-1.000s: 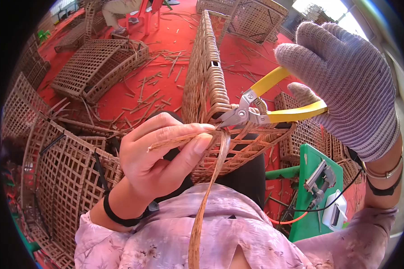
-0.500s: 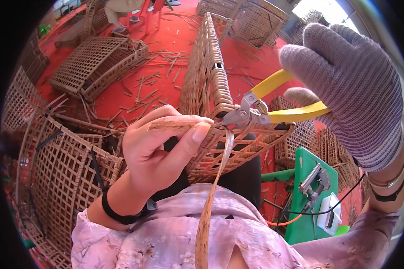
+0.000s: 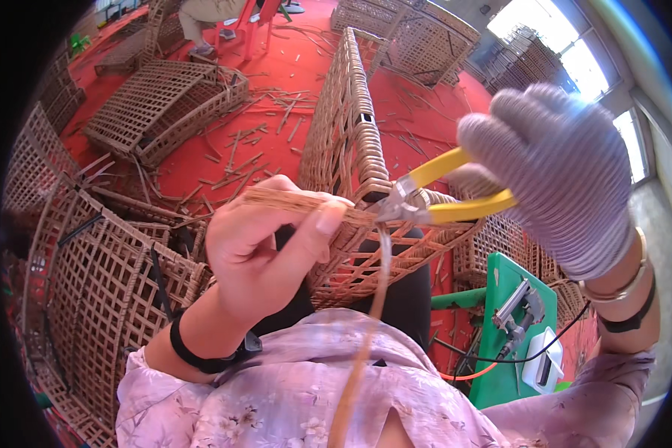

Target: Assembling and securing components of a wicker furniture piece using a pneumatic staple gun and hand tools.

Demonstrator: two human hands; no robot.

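My bare left hand [image 3: 257,250] pinches a flat brown rattan strip [image 3: 299,200] between thumb and fingers at the corner of a woven basket [image 3: 336,142]. In my gloved right hand [image 3: 552,164] is a pair of yellow-handled cutting pliers [image 3: 455,212]. Their handles are spread, and the jaws reach the strip just beyond my left fingertips. Whether the blades are closed on it cannot be made out. A long pale strip end [image 3: 366,336] hangs from the jaws down over my shirt. The basket stands on edge between my knees.
A green stool [image 3: 504,328] at right carries a staple gun [image 3: 519,317] with an orange hose and a white box [image 3: 543,362]. Woven panels [image 3: 112,299] stand at left; another basket [image 3: 164,104] lies farther off. Strip scraps [image 3: 239,145] litter the red floor. A person's legs [image 3: 198,22] show at the far left.
My right hand and the pliers have moved left and slightly down, with the jaws now at the strip. The handles are closer together. The hanging strip end has shifted right and blurs.
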